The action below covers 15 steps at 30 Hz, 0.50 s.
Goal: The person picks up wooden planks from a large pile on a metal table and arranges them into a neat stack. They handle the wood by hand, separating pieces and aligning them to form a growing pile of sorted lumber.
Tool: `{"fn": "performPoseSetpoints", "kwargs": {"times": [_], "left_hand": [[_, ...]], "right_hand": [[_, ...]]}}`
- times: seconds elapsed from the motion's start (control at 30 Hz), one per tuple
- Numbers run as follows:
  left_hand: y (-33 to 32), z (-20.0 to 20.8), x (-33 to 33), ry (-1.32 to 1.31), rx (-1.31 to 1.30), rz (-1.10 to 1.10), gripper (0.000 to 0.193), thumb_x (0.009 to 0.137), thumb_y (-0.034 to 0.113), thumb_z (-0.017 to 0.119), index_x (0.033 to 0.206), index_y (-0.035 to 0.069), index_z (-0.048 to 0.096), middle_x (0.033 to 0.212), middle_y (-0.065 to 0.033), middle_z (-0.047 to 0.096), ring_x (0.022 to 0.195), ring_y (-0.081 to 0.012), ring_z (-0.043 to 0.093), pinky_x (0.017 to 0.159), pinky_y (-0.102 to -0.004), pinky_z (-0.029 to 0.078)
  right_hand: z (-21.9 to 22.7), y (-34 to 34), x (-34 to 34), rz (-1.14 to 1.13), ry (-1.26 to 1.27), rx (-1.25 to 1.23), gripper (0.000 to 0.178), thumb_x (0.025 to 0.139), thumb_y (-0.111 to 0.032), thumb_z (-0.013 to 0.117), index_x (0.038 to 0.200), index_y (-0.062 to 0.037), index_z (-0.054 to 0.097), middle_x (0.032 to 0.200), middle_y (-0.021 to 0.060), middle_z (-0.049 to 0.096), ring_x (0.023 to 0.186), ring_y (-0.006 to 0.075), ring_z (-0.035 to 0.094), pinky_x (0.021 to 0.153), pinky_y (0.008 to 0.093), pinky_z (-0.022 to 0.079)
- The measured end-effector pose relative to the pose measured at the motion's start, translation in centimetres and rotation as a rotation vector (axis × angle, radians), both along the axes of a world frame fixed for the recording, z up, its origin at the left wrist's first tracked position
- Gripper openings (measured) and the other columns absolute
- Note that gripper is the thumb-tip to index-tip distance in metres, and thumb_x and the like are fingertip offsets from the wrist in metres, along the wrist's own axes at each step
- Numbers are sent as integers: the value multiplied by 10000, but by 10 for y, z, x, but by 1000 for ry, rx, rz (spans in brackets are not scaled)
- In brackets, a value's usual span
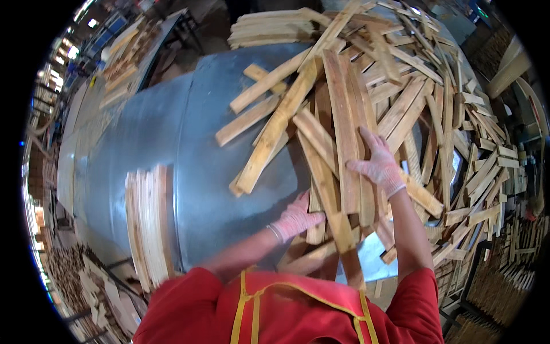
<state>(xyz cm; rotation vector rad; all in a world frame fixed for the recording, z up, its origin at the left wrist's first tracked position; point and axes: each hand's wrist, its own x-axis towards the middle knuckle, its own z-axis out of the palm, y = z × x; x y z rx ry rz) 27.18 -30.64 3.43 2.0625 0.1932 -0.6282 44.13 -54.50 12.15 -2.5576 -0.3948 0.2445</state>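
Both my hands wear pale pink gloves and are at a heap of loose wooden planks. My right hand [379, 164] lies on long upright-lying planks [344, 123] in the middle of the heap, thumb stretched left across them and fingers spread apart from it. Lower down, my left hand [298, 219] is at the heap's near left side. Its thumb reaches to a short wooden strip [315, 232], with the fingers apart from the thumb. A long narrow plank [327, 195] slants between the two hands. Some fingertips are hard to make out.
A blue-grey metal table [229, 178] bears the heap. At left stands a neat bundle of strips [150, 226]; another stack [269, 27] lies at the far edge. Several planks [281, 129] jut leftward from the heap. More short pieces [478, 183] crowd the right side.
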Motion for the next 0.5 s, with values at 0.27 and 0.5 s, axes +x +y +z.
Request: {"fn": "performPoseSetpoints", "kwargs": {"times": [0.27, 0.5], "left_hand": [[163, 29, -189, -117, 303, -134, 847, 894, 522, 707, 1567, 91, 426, 1608, -207, 441, 1449, -393, 466, 1201, -466, 387], [166, 48, -280, 71, 312, -508, 986, 824, 627, 722, 1584, 102, 374, 1579, -221, 463, 1469, -374, 450, 1172, -483, 381]], "right_hand": [[-11, 52, -185, -314, -190, 532, 648, 890, -222, 799, 1463, -21, 573, 1459, 171, 593, 1384, 321, 536, 1189, 420, 396], [-49, 75, -381, -639, -102, 517, 672, 947, -115, 733, 1539, 40, 456, 1507, 200, 541, 1389, 285, 536, 1184, 393, 397]]}}
